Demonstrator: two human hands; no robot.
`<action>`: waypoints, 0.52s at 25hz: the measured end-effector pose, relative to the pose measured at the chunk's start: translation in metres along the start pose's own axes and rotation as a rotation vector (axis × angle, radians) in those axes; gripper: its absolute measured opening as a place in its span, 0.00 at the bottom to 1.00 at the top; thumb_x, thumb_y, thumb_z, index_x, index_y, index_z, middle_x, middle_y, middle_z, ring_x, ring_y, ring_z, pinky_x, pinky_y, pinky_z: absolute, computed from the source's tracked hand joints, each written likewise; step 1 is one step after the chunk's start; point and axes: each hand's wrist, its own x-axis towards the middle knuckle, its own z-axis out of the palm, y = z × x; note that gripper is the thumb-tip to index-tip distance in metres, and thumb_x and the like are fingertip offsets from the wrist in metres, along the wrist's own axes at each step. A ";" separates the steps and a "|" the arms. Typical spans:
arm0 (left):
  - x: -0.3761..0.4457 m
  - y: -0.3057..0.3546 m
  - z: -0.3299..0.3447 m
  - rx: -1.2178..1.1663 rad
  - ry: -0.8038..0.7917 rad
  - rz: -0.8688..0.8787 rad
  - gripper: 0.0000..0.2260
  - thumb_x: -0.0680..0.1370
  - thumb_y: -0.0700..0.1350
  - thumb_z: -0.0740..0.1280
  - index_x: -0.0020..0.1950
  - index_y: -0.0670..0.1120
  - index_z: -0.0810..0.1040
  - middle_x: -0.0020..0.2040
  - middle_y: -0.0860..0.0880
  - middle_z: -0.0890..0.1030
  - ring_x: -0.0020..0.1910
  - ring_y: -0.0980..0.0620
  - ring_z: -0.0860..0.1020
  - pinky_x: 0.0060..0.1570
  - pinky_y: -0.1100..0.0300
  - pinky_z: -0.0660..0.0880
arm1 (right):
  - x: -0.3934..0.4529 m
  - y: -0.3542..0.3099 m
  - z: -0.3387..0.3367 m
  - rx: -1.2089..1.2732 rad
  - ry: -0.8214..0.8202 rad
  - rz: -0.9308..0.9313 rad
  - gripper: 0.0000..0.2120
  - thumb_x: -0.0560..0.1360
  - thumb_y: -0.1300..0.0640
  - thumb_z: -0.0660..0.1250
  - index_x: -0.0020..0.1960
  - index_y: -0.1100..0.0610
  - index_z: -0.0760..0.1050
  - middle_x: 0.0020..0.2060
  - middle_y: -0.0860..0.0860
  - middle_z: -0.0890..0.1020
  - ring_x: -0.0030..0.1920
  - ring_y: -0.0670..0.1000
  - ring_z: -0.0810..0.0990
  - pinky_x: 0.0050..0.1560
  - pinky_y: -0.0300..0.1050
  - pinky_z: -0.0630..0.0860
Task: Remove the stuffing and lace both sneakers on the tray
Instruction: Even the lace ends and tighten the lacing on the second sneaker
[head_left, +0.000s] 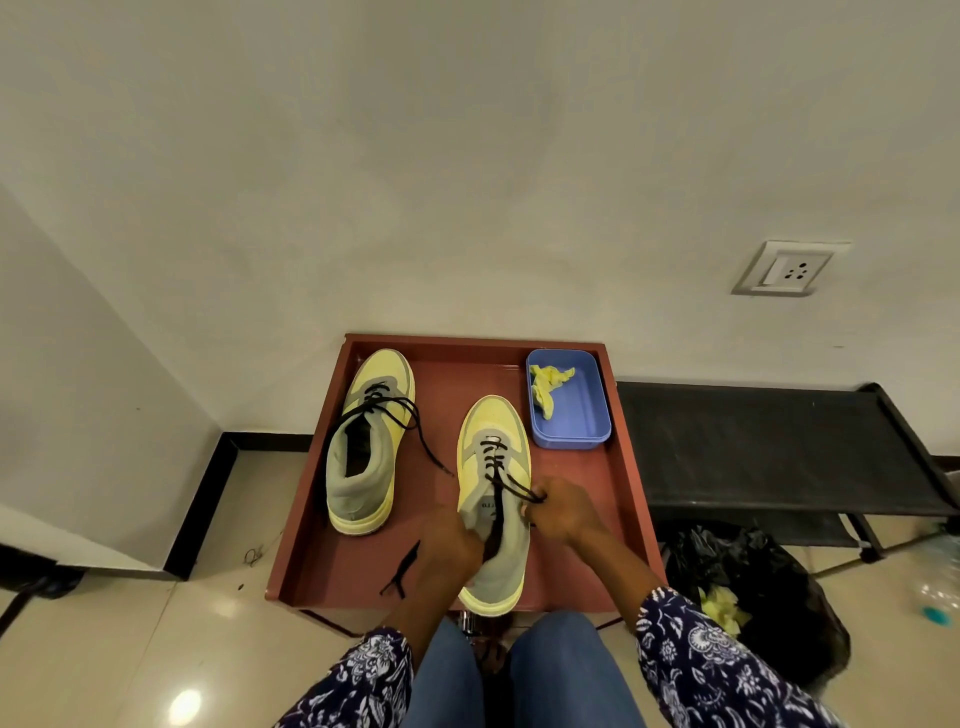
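Sneakers sit on a red-brown tray (631, 467) on the floor against the wall, both with toes pointing away from the person. The left sneaker (366, 441) stands apart near the tray's left wall, yellow at the toe and grey at the heel; its opening looks dark and I see no stuffing in it. Its black lace (410, 421) is threaded only through the front eyelets, and the loose ends trail across the shoe and onto the tray floor.

The right sneaker (493, 499) lies near the middle of the tray, heel at the near edge. Its lace (496, 462) is crossed through several rows of eyelets. The right hand (563, 512) pinches one strand of that lace beside the shoe's right side. The left hand (449, 540) is closed at the shoe's left side by the tongue; a black lace end (402, 569) hangs just left of it onto the tray, though the fingers themselves are hidden.

In the tray's far right corner stands a blue tub (587, 415) holding a crumpled piece of yellow paper (548, 387). Right of the tray, a black bag (758, 587) on the floor holds more yellow paper (719, 610), below a low black rack (769, 447).
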 end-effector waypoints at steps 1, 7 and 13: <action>0.000 -0.001 0.002 0.015 0.002 0.016 0.13 0.75 0.42 0.62 0.32 0.47 0.62 0.31 0.51 0.66 0.53 0.40 0.78 0.40 0.58 0.69 | -0.002 0.002 -0.001 -0.006 -0.022 0.008 0.07 0.72 0.61 0.64 0.46 0.62 0.79 0.46 0.57 0.82 0.52 0.58 0.79 0.45 0.43 0.71; 0.003 0.005 -0.002 -0.001 0.016 0.111 0.05 0.77 0.38 0.59 0.47 0.37 0.72 0.56 0.35 0.78 0.56 0.38 0.77 0.48 0.57 0.74 | -0.007 -0.005 -0.018 0.032 -0.026 -0.013 0.09 0.71 0.62 0.64 0.45 0.65 0.80 0.43 0.60 0.83 0.46 0.58 0.80 0.45 0.45 0.74; 0.015 0.009 -0.008 -0.054 0.007 0.057 0.08 0.76 0.40 0.62 0.37 0.39 0.69 0.50 0.37 0.80 0.51 0.38 0.80 0.51 0.51 0.78 | -0.025 -0.032 -0.048 0.120 -0.042 0.003 0.11 0.74 0.59 0.64 0.44 0.69 0.79 0.29 0.56 0.77 0.27 0.49 0.72 0.36 0.42 0.71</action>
